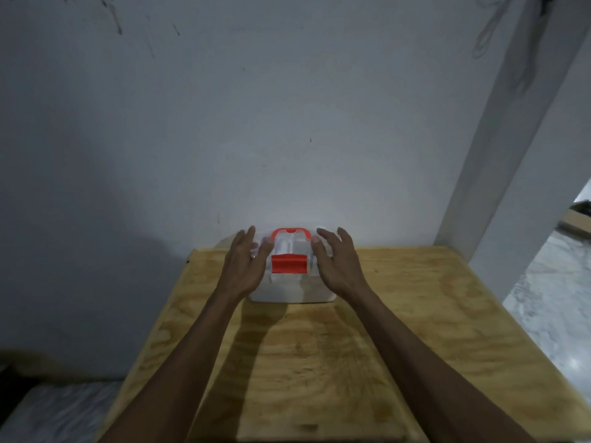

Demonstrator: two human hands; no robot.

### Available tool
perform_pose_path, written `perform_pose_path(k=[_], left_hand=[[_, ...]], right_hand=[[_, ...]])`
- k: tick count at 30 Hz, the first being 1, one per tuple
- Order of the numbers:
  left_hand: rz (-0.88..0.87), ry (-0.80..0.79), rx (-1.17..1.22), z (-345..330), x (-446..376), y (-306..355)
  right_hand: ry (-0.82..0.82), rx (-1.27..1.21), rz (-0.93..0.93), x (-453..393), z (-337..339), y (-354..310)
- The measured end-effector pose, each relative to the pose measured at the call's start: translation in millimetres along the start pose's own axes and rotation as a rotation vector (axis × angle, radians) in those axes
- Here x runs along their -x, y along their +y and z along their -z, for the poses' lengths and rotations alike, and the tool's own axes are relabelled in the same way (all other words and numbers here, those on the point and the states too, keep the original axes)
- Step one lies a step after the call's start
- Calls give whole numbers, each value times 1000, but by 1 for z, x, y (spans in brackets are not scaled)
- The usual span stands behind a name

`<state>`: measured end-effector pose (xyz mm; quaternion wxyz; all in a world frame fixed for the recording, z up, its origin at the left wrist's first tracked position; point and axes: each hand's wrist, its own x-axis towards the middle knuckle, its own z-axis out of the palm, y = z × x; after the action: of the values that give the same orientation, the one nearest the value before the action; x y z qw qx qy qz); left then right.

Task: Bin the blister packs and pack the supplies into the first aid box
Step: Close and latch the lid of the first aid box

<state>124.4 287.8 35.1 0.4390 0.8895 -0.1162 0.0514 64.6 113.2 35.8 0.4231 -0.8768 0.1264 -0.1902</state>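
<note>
A small translucent white first aid box [289, 290] with a red handle and a red front latch [288, 263] stands at the far end of the plywood table, against the wall, with its lid down. My left hand [244, 265] hovers over the box's left side, fingers spread. My right hand [335, 262] does the same over the right side. Neither hand holds anything; whether the fingers touch the lid I cannot tell. No blister packs, bin or loose supplies are in view.
The plywood table [319, 362] runs from the wall toward me. A white wall rises right behind the box. A white pillar [499, 155] stands at the table's right rear corner. Marble floor [550, 302] lies beyond the right and left edges.
</note>
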Motion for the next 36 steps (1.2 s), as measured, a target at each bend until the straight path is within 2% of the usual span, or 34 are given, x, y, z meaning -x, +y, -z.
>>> perform_pose_path(k=[3,7,19,36], left_hand=[[12,-82,-31,6,-6,2],[-40,-137,-87,8,-1,-4],[-193,-99,-110,4,6,-24],[-187,-64,-82,0,6,-29]], right_hand=[[-87,32,-21,-6,0,-2],[-125,63,1,-1,0,5],[-90,125,118,12,-8,22],[-115,98,130,0,-5,23]])
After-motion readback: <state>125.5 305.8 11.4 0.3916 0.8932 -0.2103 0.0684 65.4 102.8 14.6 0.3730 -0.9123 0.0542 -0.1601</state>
